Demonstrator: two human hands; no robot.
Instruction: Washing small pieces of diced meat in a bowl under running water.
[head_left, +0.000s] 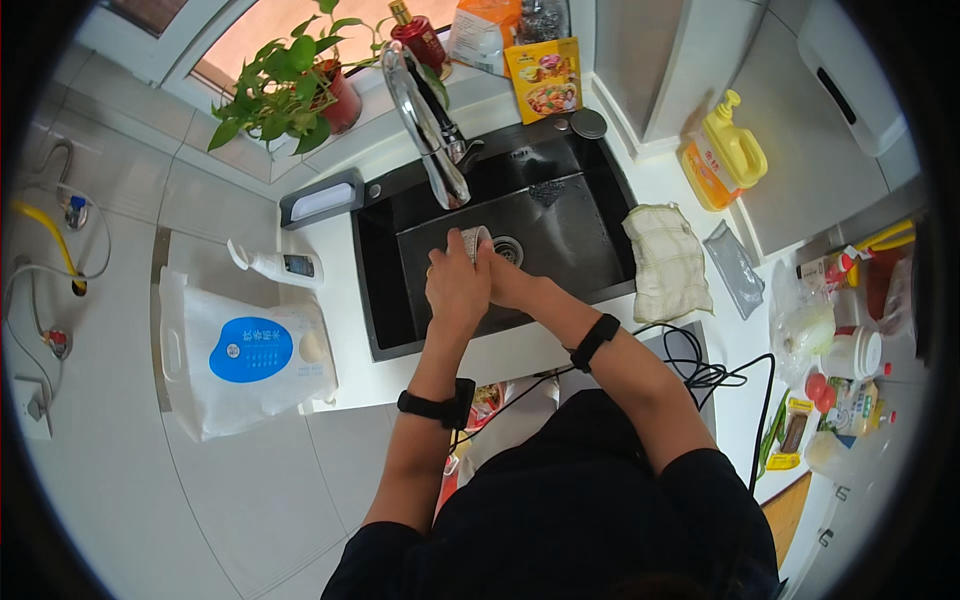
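Over the black sink (420, 330) I hold a small patterned bowl or cup (475, 237) between both hands. My left hand (459, 285) wraps its near left side. The fingers of my right hand (508, 277) press on its right side, close against the left hand. Much of the vessel is hidden by my fingers, so its inside cannot be made out. Just beyond it hangs the spout of the chrome faucet (448, 180); I see no clear stream of water. The round drain (510, 252) lies just right of the vessel.
A folded checked cloth (669, 262) lies right of the sink, with a yellow pump bottle (724, 154) behind. On the left stand a white spray bottle (285, 266) and a large white bag (247, 360). A potted plant (292, 90) fills the sill; a black cable (701, 367) coils at right.
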